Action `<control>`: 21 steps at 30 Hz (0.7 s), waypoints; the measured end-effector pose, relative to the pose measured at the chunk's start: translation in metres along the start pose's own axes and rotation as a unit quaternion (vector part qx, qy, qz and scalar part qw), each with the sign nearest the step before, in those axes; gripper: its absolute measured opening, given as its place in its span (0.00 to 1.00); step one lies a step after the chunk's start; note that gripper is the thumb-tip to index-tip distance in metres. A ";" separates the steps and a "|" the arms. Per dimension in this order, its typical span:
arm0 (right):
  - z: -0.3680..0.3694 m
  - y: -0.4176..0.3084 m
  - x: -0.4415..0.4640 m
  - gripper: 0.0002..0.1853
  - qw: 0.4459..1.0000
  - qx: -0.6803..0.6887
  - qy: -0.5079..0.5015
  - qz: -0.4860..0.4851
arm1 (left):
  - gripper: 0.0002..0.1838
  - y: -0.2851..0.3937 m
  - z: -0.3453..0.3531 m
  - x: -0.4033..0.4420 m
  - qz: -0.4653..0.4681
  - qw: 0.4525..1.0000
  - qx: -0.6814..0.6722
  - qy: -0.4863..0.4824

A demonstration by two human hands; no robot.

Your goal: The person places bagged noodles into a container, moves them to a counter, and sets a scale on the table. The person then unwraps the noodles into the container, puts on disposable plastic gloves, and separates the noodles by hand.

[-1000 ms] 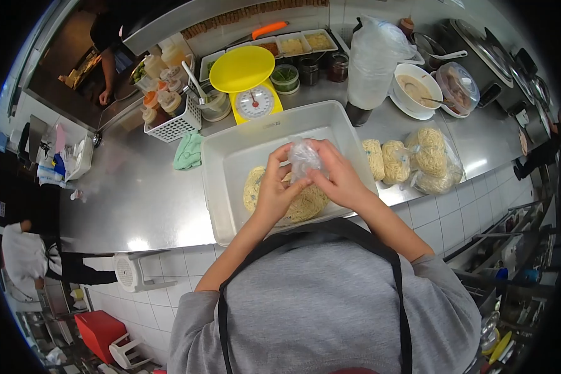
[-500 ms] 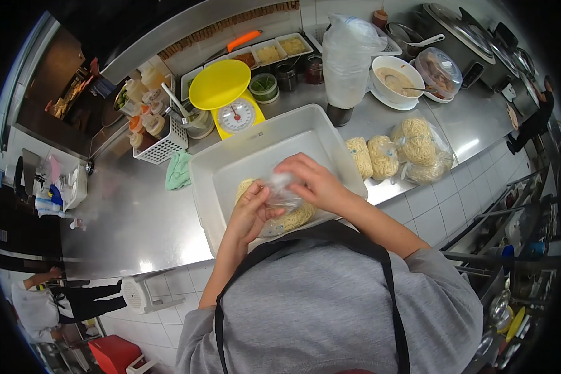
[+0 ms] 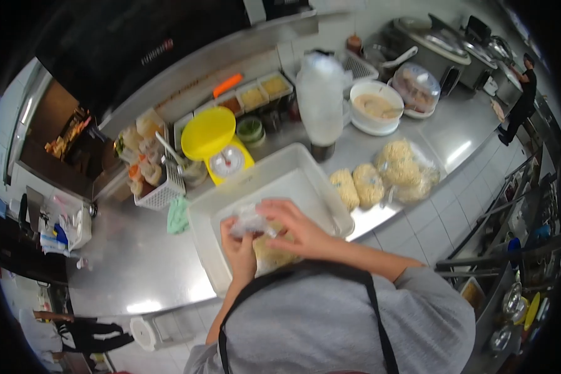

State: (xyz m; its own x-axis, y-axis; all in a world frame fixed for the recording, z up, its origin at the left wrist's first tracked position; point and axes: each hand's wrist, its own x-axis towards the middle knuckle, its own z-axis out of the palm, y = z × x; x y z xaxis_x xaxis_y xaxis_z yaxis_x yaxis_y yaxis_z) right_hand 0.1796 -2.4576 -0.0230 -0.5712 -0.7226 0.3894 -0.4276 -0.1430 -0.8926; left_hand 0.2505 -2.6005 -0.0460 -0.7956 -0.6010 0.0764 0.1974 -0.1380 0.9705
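A crumpled clear plastic bag is between my two hands, above the white plastic tub. My left hand has its fingers closed round the bag's lower left side. The fingers of my right hand bend over the bag's right side and press on it. Noodles lie in the tub below my hands, partly hidden by them. Right of the tub stand bundles of noodles, and beside them a larger clear bag of noodles.
A yellow scale stands behind the tub, with a basket of bottles and a green cloth to its left. Behind right are a bag-covered container and a soup bowl. Other people stand far right and lower left.
The view has turned and shifted, so the counter sits lower. My right hand, apart from my left and blurred half a second ago, now rests against the bag.
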 end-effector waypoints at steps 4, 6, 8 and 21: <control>-0.001 0.015 0.001 0.22 0.992 -0.093 0.008 -0.090 | 0.12 -0.018 -0.002 0.001 0.181 0.952 0.246 -0.008; -0.015 0.024 0.000 0.21 0.996 -0.077 -0.011 -0.051 | 0.11 -0.019 -0.001 -0.001 0.192 0.942 0.262 -0.087; -0.030 0.026 0.002 0.21 0.998 -0.055 -0.030 -0.004 | 0.12 -0.016 0.000 -0.001 0.240 0.922 0.257 -0.161; -0.035 0.025 -0.009 0.12 0.992 0.084 -0.096 -0.003 | 0.25 -0.026 -0.015 0.006 -0.080 0.963 -0.063 -0.249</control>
State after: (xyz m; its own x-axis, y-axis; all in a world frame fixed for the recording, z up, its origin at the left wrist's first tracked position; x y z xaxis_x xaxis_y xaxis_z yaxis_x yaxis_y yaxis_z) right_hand 0.1499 -2.4309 -0.0406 -0.4184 -0.8346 0.3582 -0.2988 -0.2460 -0.9221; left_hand 0.2489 -2.6124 -0.0743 -0.9914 -0.1169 0.0581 0.0922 -0.3115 0.9458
